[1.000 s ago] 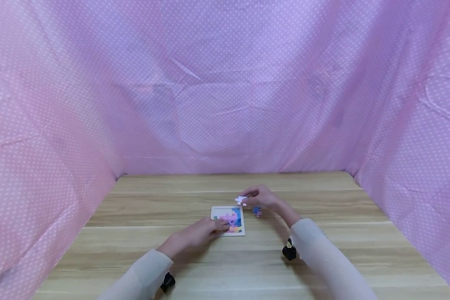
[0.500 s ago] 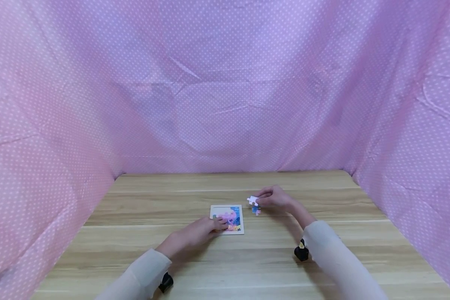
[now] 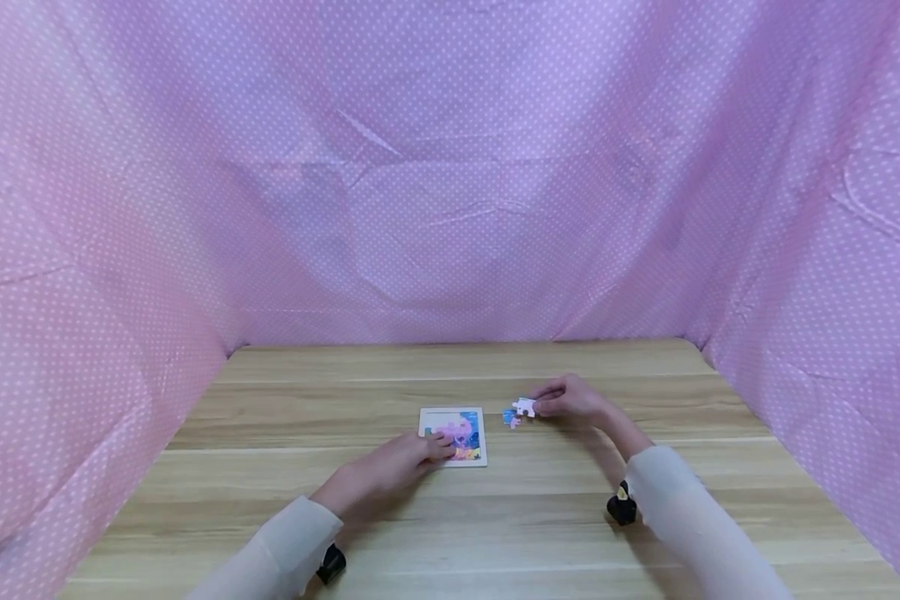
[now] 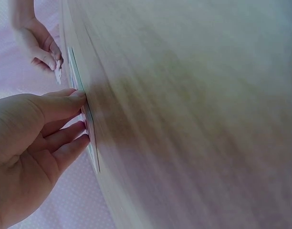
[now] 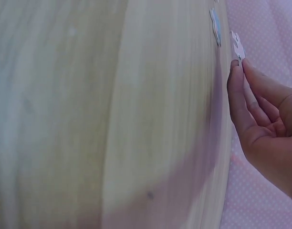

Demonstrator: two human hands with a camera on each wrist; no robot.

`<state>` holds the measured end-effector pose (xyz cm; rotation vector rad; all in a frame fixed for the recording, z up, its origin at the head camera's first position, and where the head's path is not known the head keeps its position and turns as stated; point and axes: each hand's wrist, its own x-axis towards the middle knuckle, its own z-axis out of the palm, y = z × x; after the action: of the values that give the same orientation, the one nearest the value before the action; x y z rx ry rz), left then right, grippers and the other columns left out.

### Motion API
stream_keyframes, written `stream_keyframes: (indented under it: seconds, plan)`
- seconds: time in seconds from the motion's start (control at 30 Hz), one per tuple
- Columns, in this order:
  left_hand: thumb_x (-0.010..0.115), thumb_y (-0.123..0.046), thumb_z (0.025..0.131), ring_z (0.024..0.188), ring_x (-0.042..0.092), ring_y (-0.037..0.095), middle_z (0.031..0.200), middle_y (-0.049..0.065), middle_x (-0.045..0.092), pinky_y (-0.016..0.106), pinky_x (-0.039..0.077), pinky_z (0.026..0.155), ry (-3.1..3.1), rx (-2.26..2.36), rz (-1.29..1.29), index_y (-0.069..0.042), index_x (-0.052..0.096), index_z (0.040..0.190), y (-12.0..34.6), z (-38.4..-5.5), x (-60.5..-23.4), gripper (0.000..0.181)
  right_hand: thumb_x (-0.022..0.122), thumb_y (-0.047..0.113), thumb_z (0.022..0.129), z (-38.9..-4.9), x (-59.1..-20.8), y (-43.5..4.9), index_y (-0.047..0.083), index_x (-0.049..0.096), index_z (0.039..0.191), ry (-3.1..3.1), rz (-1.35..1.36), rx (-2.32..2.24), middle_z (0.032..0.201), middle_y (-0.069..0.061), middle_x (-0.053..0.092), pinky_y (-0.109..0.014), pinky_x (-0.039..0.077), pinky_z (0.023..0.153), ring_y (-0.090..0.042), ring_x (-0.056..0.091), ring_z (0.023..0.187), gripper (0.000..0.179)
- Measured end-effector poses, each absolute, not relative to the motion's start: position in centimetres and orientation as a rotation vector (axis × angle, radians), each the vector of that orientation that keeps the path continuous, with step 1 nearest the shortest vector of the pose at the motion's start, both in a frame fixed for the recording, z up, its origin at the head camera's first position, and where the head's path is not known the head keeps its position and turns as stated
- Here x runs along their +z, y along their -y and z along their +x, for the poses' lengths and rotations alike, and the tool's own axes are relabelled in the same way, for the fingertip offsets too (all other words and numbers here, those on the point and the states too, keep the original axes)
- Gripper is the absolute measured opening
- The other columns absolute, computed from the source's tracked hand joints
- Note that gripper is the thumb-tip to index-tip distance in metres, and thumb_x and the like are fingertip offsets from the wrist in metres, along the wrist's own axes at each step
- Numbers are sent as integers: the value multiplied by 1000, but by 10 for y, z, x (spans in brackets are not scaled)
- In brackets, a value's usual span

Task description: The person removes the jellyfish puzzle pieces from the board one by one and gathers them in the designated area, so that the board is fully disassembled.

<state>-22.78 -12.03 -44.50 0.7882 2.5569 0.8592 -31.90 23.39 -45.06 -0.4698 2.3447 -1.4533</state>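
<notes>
With your left hand [image 4: 38,143], you touch the thin flat board [image 4: 92,150], thumb and other fingertips resting on it; this board is seen almost from its edge. Farther away, past your thumb, your right hand [image 4: 36,45] pinches a small pale piece [image 4: 58,72], well apart from your left fingers. In front of your fingertips the wooden table [image 4: 184,119] spreads wide and rather blurred. Below your fingers, a dotted pale cloth [image 4: 81,200] is visible.
</notes>
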Motion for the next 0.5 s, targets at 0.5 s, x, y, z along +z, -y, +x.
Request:
stream_keyframes:
  seconds: [0.5]
  plan:
    - [41, -16, 111, 151, 35, 21, 160, 0, 42, 49, 30, 123, -2560, 755, 917, -14, 55, 146, 123, -224, -444, 39, 69, -4, 92, -315, -452, -243, -20, 66, 113, -2386, -418, -1439, 104, -24, 74, -23, 61, 76, -7, 68, 82, 26]
